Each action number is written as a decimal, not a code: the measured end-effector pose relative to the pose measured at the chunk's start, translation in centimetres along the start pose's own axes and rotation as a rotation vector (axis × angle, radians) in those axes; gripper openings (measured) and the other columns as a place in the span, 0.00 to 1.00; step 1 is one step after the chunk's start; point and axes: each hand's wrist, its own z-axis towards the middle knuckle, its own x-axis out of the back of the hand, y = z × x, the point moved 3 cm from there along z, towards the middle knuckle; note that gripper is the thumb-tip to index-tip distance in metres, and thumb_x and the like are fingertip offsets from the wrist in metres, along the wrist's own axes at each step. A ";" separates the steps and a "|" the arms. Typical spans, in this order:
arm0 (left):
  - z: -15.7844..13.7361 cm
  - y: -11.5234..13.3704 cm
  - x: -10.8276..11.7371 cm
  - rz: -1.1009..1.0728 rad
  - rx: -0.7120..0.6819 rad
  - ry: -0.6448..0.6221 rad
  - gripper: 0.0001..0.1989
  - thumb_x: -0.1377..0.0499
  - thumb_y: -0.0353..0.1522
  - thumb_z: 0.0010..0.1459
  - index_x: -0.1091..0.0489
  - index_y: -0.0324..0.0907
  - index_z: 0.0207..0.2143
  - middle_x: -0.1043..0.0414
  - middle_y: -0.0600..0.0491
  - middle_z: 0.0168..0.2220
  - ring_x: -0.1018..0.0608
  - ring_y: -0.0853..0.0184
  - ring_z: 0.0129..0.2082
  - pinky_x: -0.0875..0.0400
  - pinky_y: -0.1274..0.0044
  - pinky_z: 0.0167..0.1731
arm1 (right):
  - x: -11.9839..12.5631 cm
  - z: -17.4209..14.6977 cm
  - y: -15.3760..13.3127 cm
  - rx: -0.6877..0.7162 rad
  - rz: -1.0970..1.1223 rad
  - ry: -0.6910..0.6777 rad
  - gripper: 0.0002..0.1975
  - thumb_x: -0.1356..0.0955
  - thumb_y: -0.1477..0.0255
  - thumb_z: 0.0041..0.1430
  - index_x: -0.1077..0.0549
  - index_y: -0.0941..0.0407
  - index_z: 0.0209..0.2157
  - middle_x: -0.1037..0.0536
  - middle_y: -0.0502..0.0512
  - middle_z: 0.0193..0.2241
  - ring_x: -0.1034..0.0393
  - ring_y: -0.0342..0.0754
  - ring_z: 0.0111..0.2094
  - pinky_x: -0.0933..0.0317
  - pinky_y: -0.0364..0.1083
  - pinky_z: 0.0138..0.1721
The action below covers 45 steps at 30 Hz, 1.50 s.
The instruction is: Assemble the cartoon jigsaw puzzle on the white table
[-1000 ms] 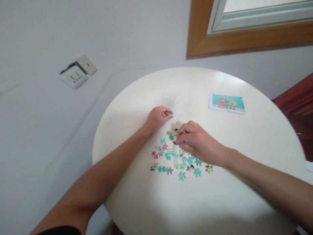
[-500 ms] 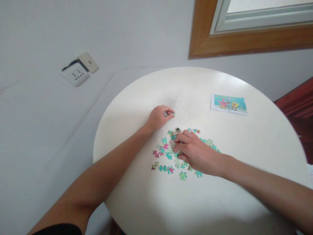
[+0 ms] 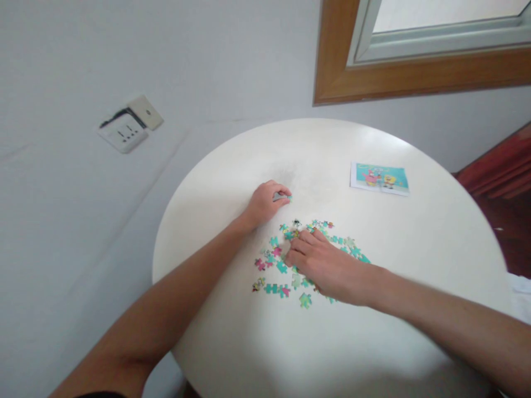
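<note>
My left hand (image 3: 269,203) rests on the table left of centre, thumb and fingers pinched on a small puzzle piece (image 3: 289,197) whose teal edge peeks out at the fingertips. Over the spread of loose jigsaw pieces (image 3: 282,266) is my right hand (image 3: 317,262), palm down with its fingers curled onto them. Whatever lies under those fingertips is hidden. The pieces are teal, pale green, pink and yellow. A short row of joined-looking pieces (image 3: 277,289) lies at the near left of the spread, and a pale green piece (image 3: 305,300) sits nearest me.
A picture card (image 3: 381,178) with pink and yellow cartoon figures lies at the table's far right. The round white table (image 3: 232,160) stands by a wall with a socket (image 3: 123,131) and a wood-framed window (image 3: 337,83). Red cloth (image 3: 498,166) hangs at the right.
My right hand's fingers have lowered and drawn closer together over the pieces. My left hand keeps its pinch in nearly the same place. The whole view has shifted slightly.
</note>
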 end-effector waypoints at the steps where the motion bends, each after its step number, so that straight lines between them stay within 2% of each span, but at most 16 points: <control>1: 0.0 -0.1 0.0 0.004 -0.002 -0.003 0.08 0.37 0.29 0.52 0.23 0.40 0.37 0.26 0.50 0.37 0.26 0.65 0.39 0.32 0.73 0.43 | 0.1 0.0 0.0 -0.003 -0.002 -0.002 0.14 0.36 0.86 0.53 0.30 0.59 0.40 0.27 0.61 0.41 0.38 0.55 0.45 0.46 0.53 0.44; 5: 0.0 -0.1 0.0 0.013 -0.014 -0.009 0.08 0.37 0.29 0.51 0.25 0.40 0.37 0.26 0.51 0.38 0.27 0.65 0.40 0.33 0.73 0.43 | 0.2 0.0 -0.1 -0.017 0.003 -0.004 0.15 0.36 0.87 0.52 0.31 0.59 0.40 0.28 0.61 0.40 0.38 0.55 0.45 0.45 0.53 0.45; 9: -0.1 0.3 0.3 -0.050 0.015 -0.016 0.06 0.37 0.29 0.51 0.28 0.40 0.34 0.27 0.54 0.33 0.28 0.68 0.33 0.33 0.75 0.38 | 0.1 -0.1 0.0 -0.014 0.044 -0.006 0.14 0.36 0.87 0.51 0.31 0.59 0.39 0.28 0.61 0.40 0.37 0.54 0.44 0.44 0.52 0.45; 13: -0.1 1.1 0.3 -0.181 0.046 -0.013 0.05 0.37 0.31 0.51 0.30 0.40 0.31 0.29 0.56 0.28 0.29 0.70 0.29 0.33 0.77 0.34 | 0.6 -0.1 0.8 -0.042 0.255 0.020 0.09 0.34 0.85 0.52 0.31 0.57 0.31 0.28 0.56 0.35 0.36 0.49 0.40 0.43 0.48 0.42; 15: -0.2 1.8 0.4 -0.264 0.065 0.001 0.06 0.37 0.32 0.51 0.29 0.39 0.31 0.28 0.55 0.28 0.28 0.70 0.29 0.31 0.77 0.33 | 1.4 -0.2 2.0 -0.137 0.442 0.092 0.07 0.35 0.83 0.56 0.32 0.57 0.29 0.28 0.53 0.31 0.35 0.45 0.35 0.42 0.46 0.38; 18: -0.6 3.5 0.4 -0.445 0.108 -0.009 0.08 0.37 0.34 0.52 0.28 0.38 0.34 0.26 0.53 0.29 0.25 0.70 0.30 0.29 0.77 0.35 | 2.7 -0.5 5.0 -0.372 0.737 0.278 0.05 0.34 0.75 0.59 0.30 0.57 0.29 0.29 0.50 0.26 0.37 0.42 0.27 0.42 0.44 0.30; 21: -1.3 5.4 0.2 -0.623 0.146 -0.031 0.09 0.35 0.34 0.52 0.27 0.38 0.34 0.24 0.51 0.31 0.23 0.69 0.32 0.26 0.76 0.36 | 3.2 -0.8 7.7 -0.531 0.959 0.464 0.09 0.30 0.66 0.57 0.30 0.57 0.28 0.29 0.49 0.23 0.38 0.42 0.24 0.42 0.44 0.26; 23: -1.8 6.2 0.0 -0.701 0.189 -0.037 0.10 0.34 0.35 0.52 0.27 0.39 0.35 0.23 0.51 0.32 0.22 0.69 0.32 0.25 0.75 0.36 | 3.1 -0.9 8.8 -0.589 1.036 0.531 0.13 0.28 0.62 0.54 0.29 0.57 0.28 0.29 0.50 0.23 0.37 0.42 0.24 0.41 0.43 0.25; 28: -2.5 6.3 -0.6 -0.790 0.289 -0.044 0.11 0.33 0.37 0.51 0.25 0.40 0.35 0.22 0.51 0.32 0.20 0.67 0.32 0.23 0.73 0.37 | 2.8 -0.8 9.1 -0.631 1.117 0.558 0.16 0.26 0.59 0.50 0.27 0.58 0.27 0.28 0.50 0.22 0.37 0.41 0.23 0.40 0.43 0.23; 37: -2.7 6.3 -1.0 -0.914 0.352 -0.067 0.11 0.30 0.36 0.48 0.24 0.41 0.33 0.21 0.52 0.31 0.20 0.69 0.29 0.22 0.74 0.36 | 2.2 -0.7 9.1 -0.631 1.102 0.561 0.14 0.27 0.61 0.51 0.26 0.58 0.28 0.26 0.52 0.23 0.36 0.41 0.23 0.40 0.43 0.23; 45: -2.8 6.5 -0.9 -0.877 0.380 -0.061 0.13 0.30 0.37 0.47 0.23 0.40 0.33 0.21 0.50 0.30 0.21 0.67 0.29 0.23 0.73 0.33 | 2.2 -0.7 9.0 -0.643 1.103 0.570 0.14 0.26 0.62 0.50 0.26 0.59 0.28 0.27 0.52 0.22 0.36 0.40 0.22 0.41 0.43 0.22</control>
